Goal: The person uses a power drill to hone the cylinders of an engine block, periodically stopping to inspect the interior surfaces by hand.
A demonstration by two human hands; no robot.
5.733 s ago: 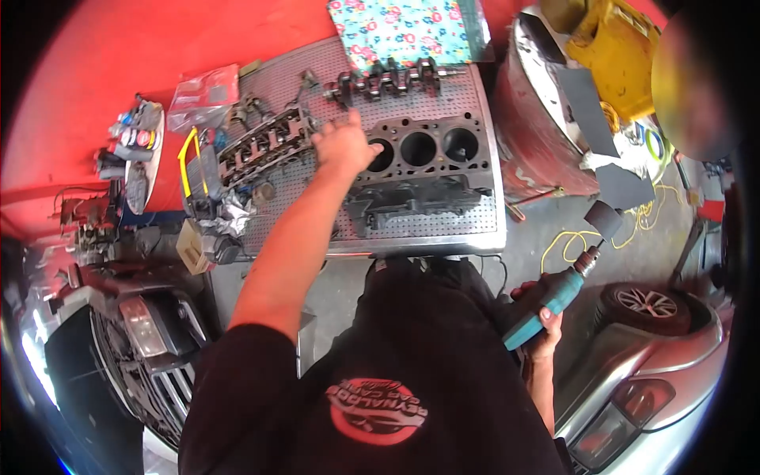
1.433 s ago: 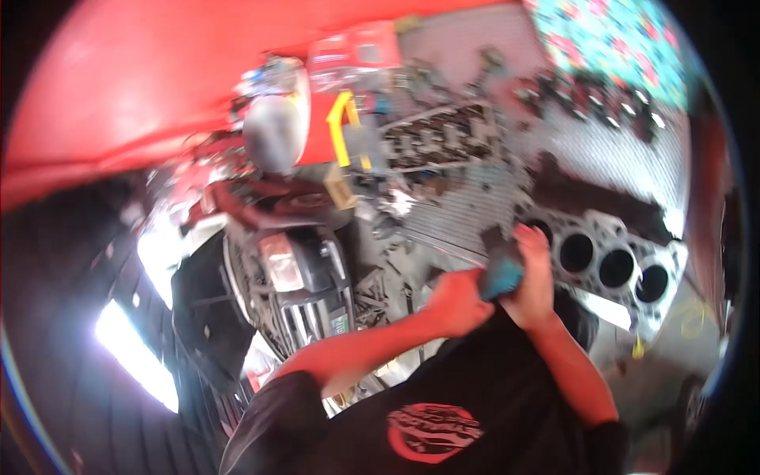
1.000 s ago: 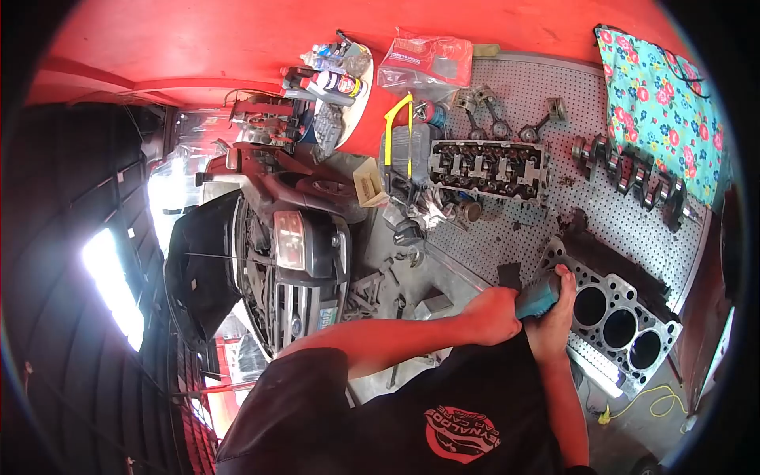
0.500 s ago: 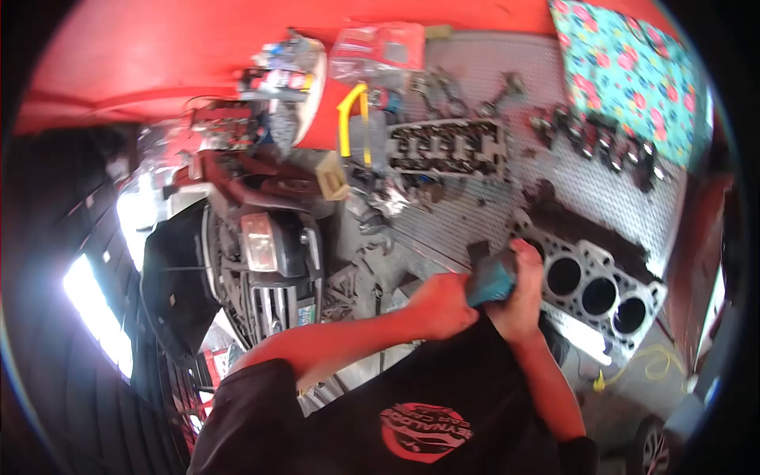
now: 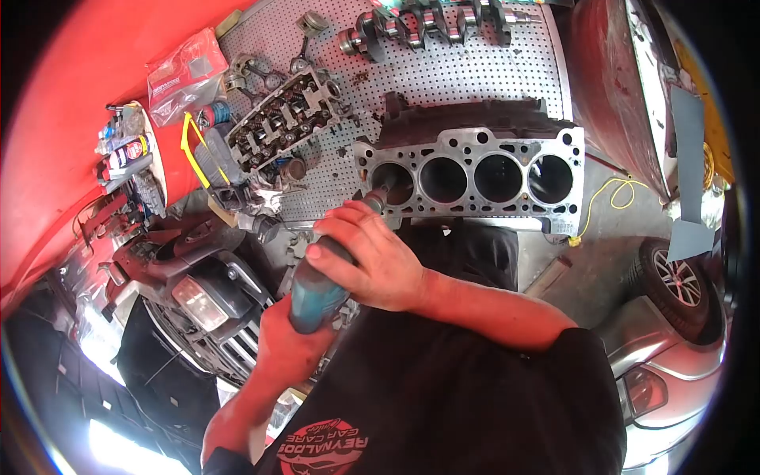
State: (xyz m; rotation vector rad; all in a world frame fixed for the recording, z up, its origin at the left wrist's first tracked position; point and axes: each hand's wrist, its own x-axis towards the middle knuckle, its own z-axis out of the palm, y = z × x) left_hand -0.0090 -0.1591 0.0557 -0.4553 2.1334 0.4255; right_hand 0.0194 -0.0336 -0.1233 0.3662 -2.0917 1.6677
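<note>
Teal power tool (image 5: 321,289), one, is clamped in both hands: right hand (image 5: 372,257) over its front, left hand (image 5: 285,344) around its rear. Its tip, half hidden, enters the leftmost of four bores in the engine block (image 5: 475,178) at the counter's (image 5: 467,75) near edge. One cylinder head (image 5: 285,119) and one crankshaft (image 5: 427,20) lie behind. Shirt print reads "CAR CARE".

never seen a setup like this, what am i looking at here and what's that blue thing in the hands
This is one picture from a camera worn on a person's head, looking down at their own arms; the round edge comes from a wide lens. There is no machine, only two bare hands. The right hand wraps the front of a teal handheld power tool, and the left hand holds its rear. The tool's tip sits at the first round hole of a grey metal engine block with four bores. The block rests on a perforated metal table, beside a grey cylinder head and a dark steel crankshaft. Cars stand around.
</note>
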